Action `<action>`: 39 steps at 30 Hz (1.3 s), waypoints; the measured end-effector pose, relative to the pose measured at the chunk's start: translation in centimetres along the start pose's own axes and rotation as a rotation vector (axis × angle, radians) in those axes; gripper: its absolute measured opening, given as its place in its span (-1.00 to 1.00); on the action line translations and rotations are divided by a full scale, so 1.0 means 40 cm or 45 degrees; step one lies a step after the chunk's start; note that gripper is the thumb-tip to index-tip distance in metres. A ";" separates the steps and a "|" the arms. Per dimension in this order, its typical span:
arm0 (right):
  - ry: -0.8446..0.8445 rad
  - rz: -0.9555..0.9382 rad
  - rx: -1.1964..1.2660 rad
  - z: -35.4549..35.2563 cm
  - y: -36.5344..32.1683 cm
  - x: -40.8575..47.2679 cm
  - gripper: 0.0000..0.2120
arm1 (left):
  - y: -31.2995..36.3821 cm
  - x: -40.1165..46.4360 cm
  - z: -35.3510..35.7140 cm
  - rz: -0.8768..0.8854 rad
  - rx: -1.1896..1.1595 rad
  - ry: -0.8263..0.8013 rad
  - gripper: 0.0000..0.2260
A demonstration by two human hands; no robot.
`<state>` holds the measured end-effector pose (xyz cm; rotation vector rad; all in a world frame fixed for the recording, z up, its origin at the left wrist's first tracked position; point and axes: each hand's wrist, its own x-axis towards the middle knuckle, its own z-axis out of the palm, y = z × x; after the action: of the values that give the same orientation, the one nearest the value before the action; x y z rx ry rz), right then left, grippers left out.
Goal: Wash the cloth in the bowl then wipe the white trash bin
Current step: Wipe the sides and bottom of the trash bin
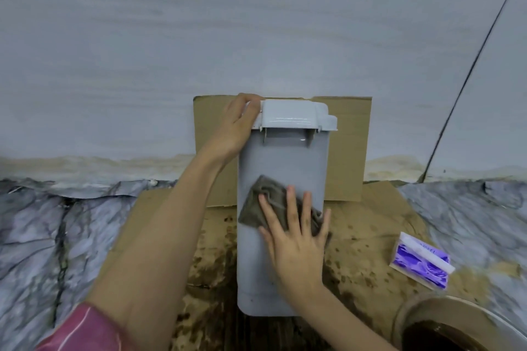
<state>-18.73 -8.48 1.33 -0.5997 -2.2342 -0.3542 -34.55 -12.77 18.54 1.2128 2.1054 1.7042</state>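
The white trash bin (281,157) stands on wet, stained cardboard (368,225), its lid (296,117) shut; on its front lies the grey-brown cloth (263,202), pressed flat by the right hand (296,236) with fingers straight and spread; the left hand (236,125) curls round the lid's left edge; behind the bin a cardboard sheet (350,148) leans on the wall; right of the bin lie a purple packet (422,262) and, nearer, the bowl (410,313) of brown water.
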 end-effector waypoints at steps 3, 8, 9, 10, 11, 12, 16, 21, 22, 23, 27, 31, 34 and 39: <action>0.090 0.057 0.042 -0.037 -0.003 0.134 -0.55 | 0.010 0.000 0.001 -0.022 0.014 -0.015 -0.77; 0.153 0.092 0.089 -0.035 -0.037 0.197 -0.58 | 0.008 -0.007 0.002 -0.043 -0.015 -0.028 -0.72; 0.146 0.101 0.085 -0.029 -0.044 0.172 -0.57 | 0.009 -0.011 0.003 -0.037 -0.024 -0.029 -0.71; 0.138 0.087 0.070 -0.020 -0.047 0.139 -0.55 | 0.010 -0.014 0.003 -0.032 -0.030 -0.027 -0.70; 0.126 0.053 0.046 -0.011 -0.044 0.100 -0.54 | 0.009 -0.017 0.001 -0.029 -0.036 -0.022 -0.69; 0.109 0.020 0.022 0.000 -0.038 0.059 -0.52 | 0.009 -0.019 -0.001 -0.033 -0.042 -0.024 -0.70; 0.045 0.201 0.052 0.009 -0.019 -0.011 -0.45 | 0.001 -0.015 -0.005 -0.071 -0.037 -0.058 -0.71; 0.124 0.311 0.184 -0.036 -0.025 0.175 -0.48 | 0.011 -0.014 0.010 -0.051 -0.060 -0.017 -0.70; 0.155 0.345 0.212 -0.040 -0.029 0.210 -0.49 | 0.014 -0.014 0.012 -0.056 -0.067 -0.021 -0.70; 0.173 0.374 0.225 -0.041 -0.035 0.230 -0.50 | 0.016 -0.013 0.013 -0.067 -0.072 -0.025 -0.70; 0.207 0.293 0.162 -0.007 -0.043 0.166 -0.52 | 0.012 -0.013 0.012 -0.056 -0.088 0.001 -0.73; 0.274 -0.138 0.025 0.030 -0.021 0.052 -0.52 | 0.014 -0.018 0.002 -0.074 -0.072 -0.001 -0.75; 0.328 -0.068 0.006 0.015 -0.027 0.098 -0.56 | 0.017 -0.022 0.007 -0.068 -0.074 -0.009 -0.74; 0.417 0.044 0.024 -0.027 -0.042 0.212 -0.67 | 0.015 -0.018 0.016 -0.077 -0.064 -0.009 -0.70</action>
<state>-23.89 -7.80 8.32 -0.5283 -1.9095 -0.3837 -33.43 -12.78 18.63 1.1282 2.0602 1.7135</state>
